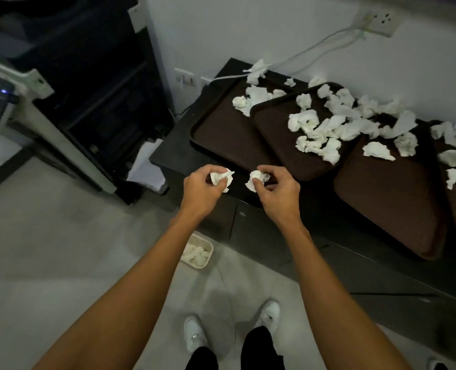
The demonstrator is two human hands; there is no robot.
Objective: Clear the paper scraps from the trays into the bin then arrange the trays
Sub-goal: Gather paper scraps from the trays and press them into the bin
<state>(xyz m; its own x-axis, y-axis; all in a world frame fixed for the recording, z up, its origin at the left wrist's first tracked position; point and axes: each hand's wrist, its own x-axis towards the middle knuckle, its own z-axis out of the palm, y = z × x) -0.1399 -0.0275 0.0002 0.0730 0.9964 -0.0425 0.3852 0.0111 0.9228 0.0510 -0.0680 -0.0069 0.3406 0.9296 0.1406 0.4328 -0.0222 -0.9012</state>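
The left hand curls its fingers round a crumpled white paper scrap. The right hand pinches a second crumpled scrap. Both are over the dark desk edge. Loose scraps litter overlapping brown textured trays. A small cream bin sits on the pale floor.

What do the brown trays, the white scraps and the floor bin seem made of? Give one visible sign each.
Trays: probably plastic, matte brown, with a moulded raised rim. Scraps: thin white paper, perhaps tissue, with soft crumpled folds. Bin: possibly pale plastic, smooth rim; too small to tell.
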